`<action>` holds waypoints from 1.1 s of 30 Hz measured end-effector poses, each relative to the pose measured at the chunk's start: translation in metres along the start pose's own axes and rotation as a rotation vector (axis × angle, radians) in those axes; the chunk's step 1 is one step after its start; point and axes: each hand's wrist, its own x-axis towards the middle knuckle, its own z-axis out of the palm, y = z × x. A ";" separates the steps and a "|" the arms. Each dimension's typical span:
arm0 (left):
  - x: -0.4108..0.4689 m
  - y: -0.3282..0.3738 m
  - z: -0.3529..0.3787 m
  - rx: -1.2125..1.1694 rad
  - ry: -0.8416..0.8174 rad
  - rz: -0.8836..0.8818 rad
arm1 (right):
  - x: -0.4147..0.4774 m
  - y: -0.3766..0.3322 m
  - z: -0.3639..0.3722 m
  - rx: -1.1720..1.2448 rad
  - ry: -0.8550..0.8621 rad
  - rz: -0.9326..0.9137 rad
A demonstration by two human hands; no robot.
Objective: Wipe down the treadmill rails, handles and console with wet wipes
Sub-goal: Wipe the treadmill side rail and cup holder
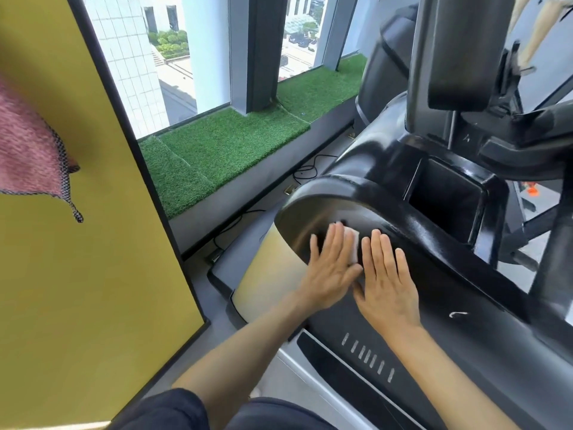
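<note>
Fingers of the left hand lie straight and slightly spread, pressing a small white folded wet wipe flat against the glossy black curved plastic treadmill side housing. Only an edge of the wipe shows past the index finger and the fingertips. The right hand lies flat just beside it on the same housing, fingers straight and close together, holding nothing. The wipe is judged light, soft and limp. It will probably bunch or slide out unless held under flat pressure, so press it rather than pinch it. The housing is judged rigid and smooth, slippery when damp, and able to take firm strokes. Beyond the hands, a deep square black recessed tray is sunk into the housing; its corners probably call for a folded wipe edge. Farther on rises a thick black upright column. Farthest, a strip of green artificial turf covers the window sill.
</note>
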 end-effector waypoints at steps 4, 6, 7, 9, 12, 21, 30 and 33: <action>0.032 -0.033 -0.048 0.006 0.065 -0.238 | 0.000 0.000 -0.002 -0.015 -0.033 -0.001; 0.029 -0.036 -0.053 -0.051 0.057 -0.257 | 0.000 0.000 -0.003 -0.023 -0.058 -0.003; 0.023 -0.031 -0.048 -0.111 0.047 -0.248 | 0.000 0.000 -0.003 -0.019 -0.056 -0.006; 0.004 -0.014 -0.029 -0.155 -0.033 -0.184 | 0.001 0.001 -0.005 0.001 -0.045 -0.011; -0.015 -0.007 -0.009 -0.024 -0.182 0.000 | -0.003 0.003 -0.007 0.088 0.000 0.005; 0.031 0.013 -0.037 -0.107 0.094 -0.200 | -0.038 0.008 -0.002 0.077 0.064 0.220; 0.010 -0.017 -0.018 0.108 0.149 -0.065 | -0.040 0.015 0.008 -0.051 0.067 0.176; 0.031 0.003 -0.040 -0.141 0.158 -0.273 | -0.039 0.014 0.007 -0.037 0.057 0.183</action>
